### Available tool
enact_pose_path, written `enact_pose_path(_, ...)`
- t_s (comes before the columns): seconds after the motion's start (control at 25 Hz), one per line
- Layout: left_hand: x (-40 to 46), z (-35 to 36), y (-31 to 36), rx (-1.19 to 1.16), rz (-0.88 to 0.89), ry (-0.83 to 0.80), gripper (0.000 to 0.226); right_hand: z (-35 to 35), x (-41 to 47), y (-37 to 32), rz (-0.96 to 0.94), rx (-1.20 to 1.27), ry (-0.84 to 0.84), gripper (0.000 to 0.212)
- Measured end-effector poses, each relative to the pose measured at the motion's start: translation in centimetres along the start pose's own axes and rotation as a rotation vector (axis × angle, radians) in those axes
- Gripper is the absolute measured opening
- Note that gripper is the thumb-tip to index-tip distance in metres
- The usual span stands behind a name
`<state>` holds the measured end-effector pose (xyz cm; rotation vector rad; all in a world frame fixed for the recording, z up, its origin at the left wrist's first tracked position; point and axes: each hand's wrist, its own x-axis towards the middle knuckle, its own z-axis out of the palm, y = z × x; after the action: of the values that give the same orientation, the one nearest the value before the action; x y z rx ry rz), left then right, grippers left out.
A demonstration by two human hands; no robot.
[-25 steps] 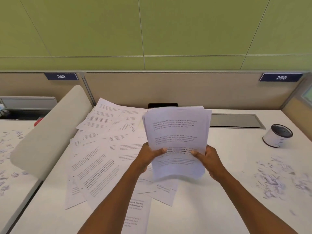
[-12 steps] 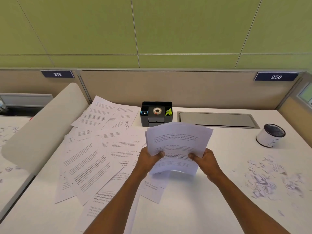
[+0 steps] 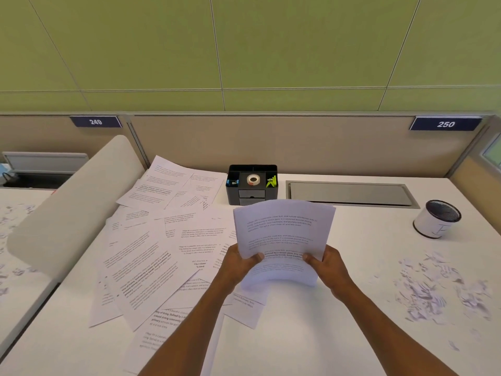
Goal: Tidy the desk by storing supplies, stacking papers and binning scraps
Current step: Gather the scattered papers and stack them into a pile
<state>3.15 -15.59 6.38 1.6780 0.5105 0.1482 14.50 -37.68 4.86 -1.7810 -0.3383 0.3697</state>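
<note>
At frame centre, left hand and right hand each keep a pinching grip on a bowed stack of papers above the smooth white tabletop.

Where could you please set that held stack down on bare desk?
Bare desk lies between the held stack and the paper scraps, below the metal hatch. Loose sheets crowd the left; scraps litter the right by the white cup.
</note>
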Motion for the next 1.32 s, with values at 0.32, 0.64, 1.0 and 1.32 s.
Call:
enact_pose_path(0.32, 0.9, 0.2, 0.0, 0.033, -0.053, 0.032, 0.045, 0.5, 0.4, -0.1, 0.004, -0.026, 0.053, 0.023)
enact_pose_path(0.64, 1.4, -0.2, -0.1, 0.144, -0.036, 0.034, 0.029, 0.9, 0.4, 0.4, 0.065, -0.074, 0.034, 0.031)
enact_pose_path(1.0, 1.8, -3.1, -2.9, 0.296, -0.145, 0.038, 0.034, 3.1, -0.7, 2.2, 0.253, 0.178, -0.015, 0.033)
enact_pose_path(1.32, 4.1, -5.8, -5.1, 0.548, -0.233, 0.228, 0.049, 1.9, 0.5, 3.7, 0.367, 0.269, 0.082, 0.035)
